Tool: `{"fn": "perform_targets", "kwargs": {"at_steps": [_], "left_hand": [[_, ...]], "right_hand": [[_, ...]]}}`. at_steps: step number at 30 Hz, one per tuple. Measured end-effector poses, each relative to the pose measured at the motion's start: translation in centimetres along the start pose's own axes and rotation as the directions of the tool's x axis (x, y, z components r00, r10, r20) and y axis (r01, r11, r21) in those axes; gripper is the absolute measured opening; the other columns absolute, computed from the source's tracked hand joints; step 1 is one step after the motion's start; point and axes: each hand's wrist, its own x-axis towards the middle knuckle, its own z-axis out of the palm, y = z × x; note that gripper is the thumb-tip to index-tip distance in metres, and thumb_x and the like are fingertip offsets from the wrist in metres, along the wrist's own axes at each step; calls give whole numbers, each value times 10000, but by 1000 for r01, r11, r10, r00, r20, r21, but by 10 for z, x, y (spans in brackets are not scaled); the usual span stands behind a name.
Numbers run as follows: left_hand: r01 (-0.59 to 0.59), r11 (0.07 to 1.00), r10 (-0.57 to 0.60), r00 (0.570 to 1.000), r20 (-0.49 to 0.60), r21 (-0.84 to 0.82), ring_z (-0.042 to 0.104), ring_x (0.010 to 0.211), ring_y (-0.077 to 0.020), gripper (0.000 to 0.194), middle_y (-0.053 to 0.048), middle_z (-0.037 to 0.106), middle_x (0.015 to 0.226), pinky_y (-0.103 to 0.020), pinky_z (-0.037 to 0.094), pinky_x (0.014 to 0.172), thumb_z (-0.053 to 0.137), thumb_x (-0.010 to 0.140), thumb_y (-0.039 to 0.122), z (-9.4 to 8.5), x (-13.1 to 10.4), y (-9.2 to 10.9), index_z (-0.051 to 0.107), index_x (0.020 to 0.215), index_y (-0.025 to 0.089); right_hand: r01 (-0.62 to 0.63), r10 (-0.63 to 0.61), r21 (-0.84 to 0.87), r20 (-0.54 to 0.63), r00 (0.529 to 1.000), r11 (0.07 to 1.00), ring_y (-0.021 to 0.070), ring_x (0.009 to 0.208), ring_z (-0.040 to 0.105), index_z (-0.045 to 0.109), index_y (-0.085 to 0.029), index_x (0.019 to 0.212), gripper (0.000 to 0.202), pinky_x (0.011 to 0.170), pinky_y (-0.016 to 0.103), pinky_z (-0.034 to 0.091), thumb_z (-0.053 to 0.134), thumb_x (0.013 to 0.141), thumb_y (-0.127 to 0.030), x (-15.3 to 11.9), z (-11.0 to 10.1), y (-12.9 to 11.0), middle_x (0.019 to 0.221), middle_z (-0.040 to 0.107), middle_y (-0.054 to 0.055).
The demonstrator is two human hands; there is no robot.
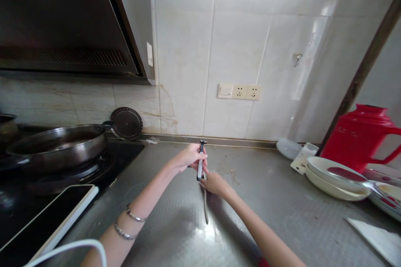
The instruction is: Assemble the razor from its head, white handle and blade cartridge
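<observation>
Over the steel counter, my left hand (pixel 190 156) is closed around a slim tool (pixel 200 166) with a grey handle and black ends. Its top end is a small dark forked head, and the tool stands nearly upright. My right hand (pixel 215 184) is closed just below, at the tool's lower end, by a thin grey-brown strip (pixel 205 206). That strip hangs down towards me from between the fingers. My fingers hide where strip and tool meet, so whether they are joined I cannot tell.
Left, a steel pan (pixel 62 144) sits on the black stove (pixel 125 154), near a tablet-like device (pixel 53 221) and a white cable (pixel 84 242). A round dark disc (pixel 127 123) leans on the wall. Right are a red jug (pixel 360 137), stacked bowls (pixel 336 190) and a white card (pixel 304 158).
</observation>
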Motion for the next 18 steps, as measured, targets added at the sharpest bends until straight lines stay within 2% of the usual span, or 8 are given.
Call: {"fn": "perform_targets", "kwargs": {"at_steps": [5, 8, 13, 18], "left_hand": [[-1, 1000, 2, 1000, -18, 18, 641, 534, -184, 163, -12, 592, 596, -255, 493, 443, 549, 752, 202, 1, 3, -4, 398, 791, 155], [-12, 999, 13, 999, -30, 39, 646, 553, -190, 170, -23, 611, 624, -247, 483, 440, 555, 753, 217, 2, 5, -7, 406, 811, 157], [-138, 988, 135, 990, 41, 71, 650, 614, -172, 231, -68, 650, 718, -217, 463, 486, 602, 741, 275, 4, 12, -17, 456, 853, 137], [-244, 965, 237, 969, 74, 97, 639, 637, -150, 266, -78, 658, 731, -244, 474, 586, 620, 736, 310, 7, 20, -27, 513, 877, 112]], "right_hand": [[-46, 52, 41, -133, 990, 998, 197, 694, 624, 688, -121, 738, 337, 551, 230, 371, 478, 774, -382, 6, -27, 18, 749, 683, 138], [27, -9, 80, -208, 978, 996, 157, 663, 600, 690, -127, 705, 307, 560, 210, 359, 486, 768, -347, 8, -35, 34, 694, 676, 88], [194, -164, 115, -231, 959, 974, 136, 694, 578, 699, -156, 766, 221, 602, 201, 367, 517, 732, -275, 13, -25, 54, 777, 679, 49], [207, -187, 85, -198, 962, 975, 140, 723, 574, 696, -173, 798, 194, 612, 202, 370, 560, 716, -285, 18, -17, 63, 841, 669, 50]]}}
